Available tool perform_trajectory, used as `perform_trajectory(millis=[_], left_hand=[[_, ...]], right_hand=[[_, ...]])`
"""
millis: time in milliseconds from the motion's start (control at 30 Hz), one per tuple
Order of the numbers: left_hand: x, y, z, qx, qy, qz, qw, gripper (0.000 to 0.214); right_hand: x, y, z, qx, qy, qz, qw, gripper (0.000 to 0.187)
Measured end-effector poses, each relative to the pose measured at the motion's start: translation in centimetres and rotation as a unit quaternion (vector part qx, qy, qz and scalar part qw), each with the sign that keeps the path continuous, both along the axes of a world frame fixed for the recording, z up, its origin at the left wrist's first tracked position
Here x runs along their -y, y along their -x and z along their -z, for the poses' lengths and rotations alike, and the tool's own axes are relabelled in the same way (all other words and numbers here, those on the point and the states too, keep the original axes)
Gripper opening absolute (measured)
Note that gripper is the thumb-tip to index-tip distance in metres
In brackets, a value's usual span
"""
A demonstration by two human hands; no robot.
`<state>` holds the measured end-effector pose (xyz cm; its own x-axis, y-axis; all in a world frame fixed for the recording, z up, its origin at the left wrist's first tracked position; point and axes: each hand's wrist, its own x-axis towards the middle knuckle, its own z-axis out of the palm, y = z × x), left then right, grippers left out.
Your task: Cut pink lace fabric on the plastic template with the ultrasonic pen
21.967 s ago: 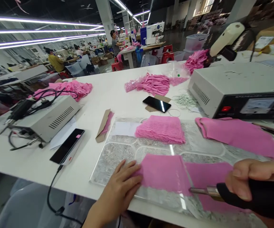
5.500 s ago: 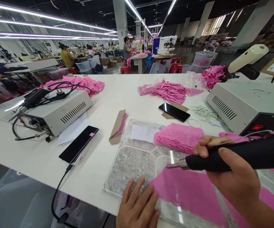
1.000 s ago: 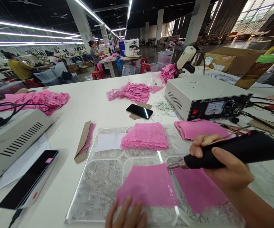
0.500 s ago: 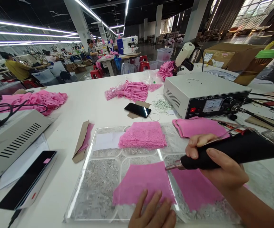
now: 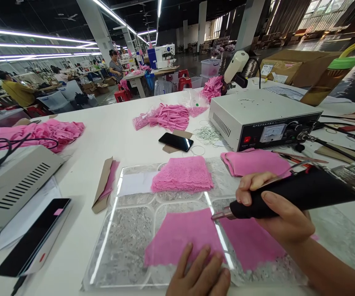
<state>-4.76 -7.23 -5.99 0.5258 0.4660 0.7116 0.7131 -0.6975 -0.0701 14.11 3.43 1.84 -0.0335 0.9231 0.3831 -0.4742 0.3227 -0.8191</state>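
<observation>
My right hand (image 5: 276,205) is wrapped round a black handheld ultrasonic welder (image 5: 300,193) with a thin metal tip. That tip meets the right edge of a pink fabric piece (image 5: 180,234), near its upper corner. Flat on the lower part of this piece lies my left hand (image 5: 199,271), fingers spread. A second pink piece (image 5: 251,242) rests to the right, partly under the tool and my right hand. Both lie on a clear-covered, marbled work mat (image 5: 125,242). Behind them sits a stack of pink lace pieces (image 5: 183,174), beside a white paper (image 5: 136,183).
A grey control box (image 5: 263,119) with a dial stands at the back right, cabled. Near it are folded pink fabric (image 5: 256,162), a phone (image 5: 176,142) and pink straps (image 5: 171,117). At left are another grey box (image 5: 20,181) and a dark tablet-like device (image 5: 32,238).
The whole view has shifted slightly. The tool tip stays at the right edge of the fabric piece, and my left hand keeps its place on it.
</observation>
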Motion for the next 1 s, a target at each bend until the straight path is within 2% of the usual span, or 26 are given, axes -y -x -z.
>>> perform_trajectory(millis=[167,300,500,1000], left_hand=[[-0.1,0.2,0.0,-0.006,0.006,0.009,1.0,0.029],[0.0,0.3,0.1,-0.008,0.008,0.017,1.0,0.029],[0.4,0.5,0.0,-0.025,0.022,0.024,0.999,0.035],[0.4,0.7,-0.7,-0.04,0.031,0.033,0.998,0.037]], right_hand=[[0.0,0.1,-0.1,0.003,-0.008,-0.023,1.0,0.007],[0.1,-0.3,-0.1,-0.009,0.001,-0.01,1.0,0.008],[1.3,-1.3,-0.3,0.013,0.018,-0.037,0.999,0.011],[2.3,-1.3,-0.6,0.02,0.018,-0.066,0.997,0.014]])
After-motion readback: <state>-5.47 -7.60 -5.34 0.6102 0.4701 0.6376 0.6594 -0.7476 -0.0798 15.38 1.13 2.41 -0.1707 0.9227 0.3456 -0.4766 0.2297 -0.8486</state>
